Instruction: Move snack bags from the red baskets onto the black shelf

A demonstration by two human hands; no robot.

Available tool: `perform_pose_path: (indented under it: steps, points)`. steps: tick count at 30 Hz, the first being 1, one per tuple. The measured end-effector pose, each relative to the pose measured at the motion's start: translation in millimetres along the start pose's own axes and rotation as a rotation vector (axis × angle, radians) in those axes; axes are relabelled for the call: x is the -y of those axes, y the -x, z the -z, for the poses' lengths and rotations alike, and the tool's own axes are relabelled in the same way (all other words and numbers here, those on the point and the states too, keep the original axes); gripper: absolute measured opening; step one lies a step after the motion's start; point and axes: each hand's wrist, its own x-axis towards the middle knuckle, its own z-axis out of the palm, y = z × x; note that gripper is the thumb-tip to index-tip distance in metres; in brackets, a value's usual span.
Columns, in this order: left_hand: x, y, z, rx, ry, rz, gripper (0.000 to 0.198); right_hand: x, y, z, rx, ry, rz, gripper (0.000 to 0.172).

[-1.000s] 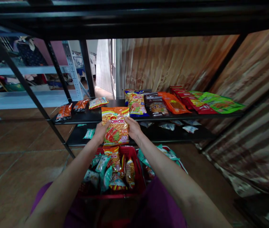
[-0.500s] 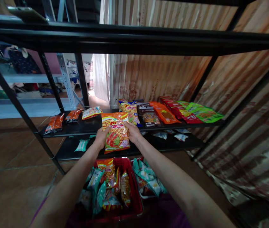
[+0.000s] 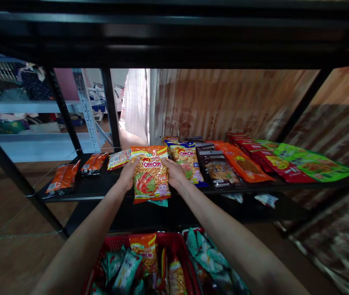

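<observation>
Between my two hands is an orange and yellow snack bag (image 3: pixel 151 176), upright with its printed front toward me. My left hand (image 3: pixel 128 174) is closed on its left edge, thumb on the front. Its right edge is pinched by my right hand (image 3: pixel 174 172). The bag is at the front edge of the black shelf (image 3: pixel 100 186). Just right of it stands a blue-edged snack bag (image 3: pixel 188 162). Behind my left hand lies a white and yellow packet (image 3: pixel 119 159).
Orange packets (image 3: pixel 62 178) lie on the shelf's left. Dark bags (image 3: pixel 219 168), an orange bag (image 3: pixel 243 164), red bags (image 3: pixel 272 157) and green bags (image 3: pixel 318 162) lie right. Below are a red basket (image 3: pixel 169 237) of snacks and another with teal packets (image 3: pixel 208 252). An upper shelf (image 3: pixel 174 45) spans overhead.
My view has moved nearer the shelf, and the upper shelf now fills more of the top. Both hands still hold the bag, now closer to the row of bags.
</observation>
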Motion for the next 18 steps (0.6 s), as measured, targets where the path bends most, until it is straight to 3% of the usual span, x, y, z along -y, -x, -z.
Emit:
perform_pose_path:
  steps: [4,11,15,18]
  points:
    - [-0.6,-19.5,6.5,0.023,0.038,0.012,0.019,-6.5,-21.7,-4.2,-0.008,0.022,-0.064,0.009]
    - [7.4,-39.8,11.9,-0.146,0.072,0.052,0.012,-14.5,-36.1,-0.5,0.023,0.061,-0.098,0.006]
    - [10.7,-40.1,12.3,-0.114,0.064,0.062,0.012,-13.0,-41.2,2.7,0.1,0.099,-0.094,0.015]
    - [8.8,-37.3,12.0,-0.077,0.041,0.098,0.011,-7.8,-44.9,1.2,0.079,0.123,-0.082,0.015]
